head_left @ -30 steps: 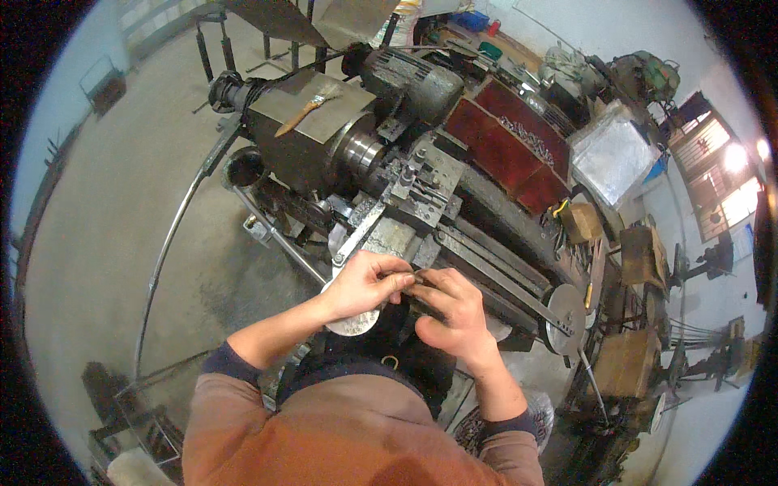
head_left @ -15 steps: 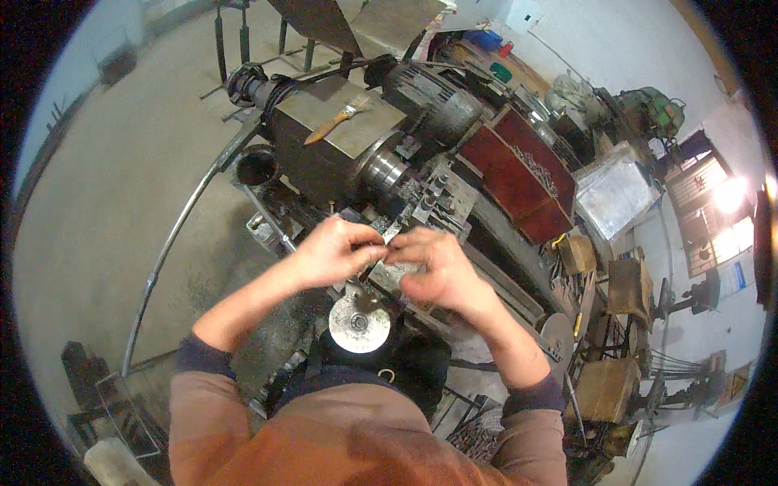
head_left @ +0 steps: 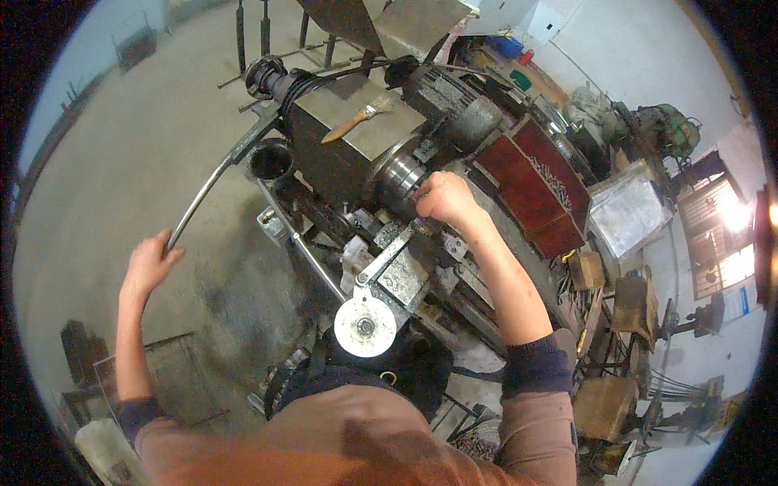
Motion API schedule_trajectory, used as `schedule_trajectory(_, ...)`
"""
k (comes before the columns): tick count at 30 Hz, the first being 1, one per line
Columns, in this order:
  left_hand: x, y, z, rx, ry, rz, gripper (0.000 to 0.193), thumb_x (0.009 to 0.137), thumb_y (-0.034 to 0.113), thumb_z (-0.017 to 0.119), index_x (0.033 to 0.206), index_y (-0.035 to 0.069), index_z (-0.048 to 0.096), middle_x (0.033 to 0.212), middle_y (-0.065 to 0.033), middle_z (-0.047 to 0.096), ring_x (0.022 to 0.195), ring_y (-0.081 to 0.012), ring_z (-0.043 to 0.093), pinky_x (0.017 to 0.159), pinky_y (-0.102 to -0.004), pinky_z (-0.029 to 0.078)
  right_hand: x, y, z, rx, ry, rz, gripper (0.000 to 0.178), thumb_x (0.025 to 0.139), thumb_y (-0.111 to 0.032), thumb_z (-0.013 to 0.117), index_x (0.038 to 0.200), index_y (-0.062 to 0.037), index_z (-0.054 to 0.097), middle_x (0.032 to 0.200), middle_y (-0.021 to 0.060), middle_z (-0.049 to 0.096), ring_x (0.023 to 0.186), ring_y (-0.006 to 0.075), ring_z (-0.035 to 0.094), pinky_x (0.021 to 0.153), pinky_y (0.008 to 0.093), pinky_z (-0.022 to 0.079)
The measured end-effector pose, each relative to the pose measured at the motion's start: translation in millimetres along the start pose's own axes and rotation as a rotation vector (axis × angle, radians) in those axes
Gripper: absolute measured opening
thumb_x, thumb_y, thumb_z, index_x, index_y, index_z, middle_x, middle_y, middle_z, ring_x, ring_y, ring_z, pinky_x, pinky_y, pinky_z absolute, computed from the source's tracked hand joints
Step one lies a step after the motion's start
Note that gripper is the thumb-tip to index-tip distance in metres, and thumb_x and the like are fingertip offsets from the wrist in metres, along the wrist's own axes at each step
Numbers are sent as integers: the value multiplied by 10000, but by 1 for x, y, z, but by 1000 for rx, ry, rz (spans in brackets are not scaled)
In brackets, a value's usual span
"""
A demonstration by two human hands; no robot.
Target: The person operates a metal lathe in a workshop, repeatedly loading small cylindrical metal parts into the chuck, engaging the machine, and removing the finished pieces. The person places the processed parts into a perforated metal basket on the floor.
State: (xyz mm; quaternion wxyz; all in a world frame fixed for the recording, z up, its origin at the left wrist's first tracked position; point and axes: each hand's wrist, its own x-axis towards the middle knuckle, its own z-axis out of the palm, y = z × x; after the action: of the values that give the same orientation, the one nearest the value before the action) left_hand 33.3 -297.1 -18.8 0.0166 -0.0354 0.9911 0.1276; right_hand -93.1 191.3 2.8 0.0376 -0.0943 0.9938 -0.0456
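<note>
Left hand: out wide on its own side, this hand (head_left: 151,263) has its fingers wrapped round the end of the lever (head_left: 203,190) — a firm-looking hold.
Lever: rises from the left hand, curving away and to its right toward the machine.
Right hand: up at the chuck (head_left: 401,174) goes this hand (head_left: 446,198), fingers bunched at its face; whether they pinch a piece, I cannot tell, as the hand's own back hides it.
Chuck: bright, ringed steel, just left of the right hand's fingertips.
Brush: the wooden-handled brush (head_left: 347,128) lies flat on the housing (head_left: 389,134), beyond the right hand and to its left.
Motor: ribbed and grimy, the motor (head_left: 474,121) sits beyond the right hand.
Tray: here's the red tray (head_left: 519,182), right of the right hand — metal bits in it.
Disc: the pale disc (head_left: 365,326) sits nearer the body than either hand, between them sideways.
</note>
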Motion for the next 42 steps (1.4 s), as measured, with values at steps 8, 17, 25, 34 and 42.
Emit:
schedule_trajectory(8, 23, -22, 36, -8, 79, -48, 264, 726, 204, 668, 778, -3, 512, 692, -212, 573, 737, -400, 563, 642, -469, 440, 5, -7, -17, 180, -117, -58, 244, 559, -180, 631, 751, -37, 681, 766, 190, 639, 749, 337, 630, 710, 375, 511)
schedule_trajectory(17, 131, -157, 5, 517, 428, 212, 51, 633, 60, 581, 607, 33, 547, 627, -177, 561, 636, -333, 585, 569, -425, 459, -3, -15, -21, 275, -136, -59, 344, 536, -148, 571, 826, 16, 655, 718, 205, 610, 686, 268, 621, 637, 343, 472)
schedule_trajectory(25, 178, -147, 7, 336, 375, -21, 175, 725, 56, 560, 875, 53, 650, 865, -152, 634, 800, -303, 619, 668, -392, 497, -9, -12, -24, 251, -66, -13, 350, 545, -130, 557, 853, 2, 653, 781, 182, 632, 752, 289, 616, 699, 349, 478)
schedule_trajectory(34, 187, 18, 241, -332, -147, 102, 401, 717, 279, 667, 977, -21, 608, 913, -239, 625, 861, -352, 618, 781, -425, 476, -147, 34, -30, 63, 545, -140, 422, 511, -36, 560, 924, -33, 644, 1042, 164, 603, 1025, 330, 540, 925, 397, 410)
schedule_trajectory(42, 209, 38, 207, 438, -172, 384, 125, 702, 151, 623, 810, 101, 663, 810, -121, 647, 784, -290, 633, 683, -415, 481, -366, 177, 33, 208, 429, 695, 334, 593, -44, 619, 922, -2, 654, 941, 179, 643, 886, 297, 617, 806, 324, 464)
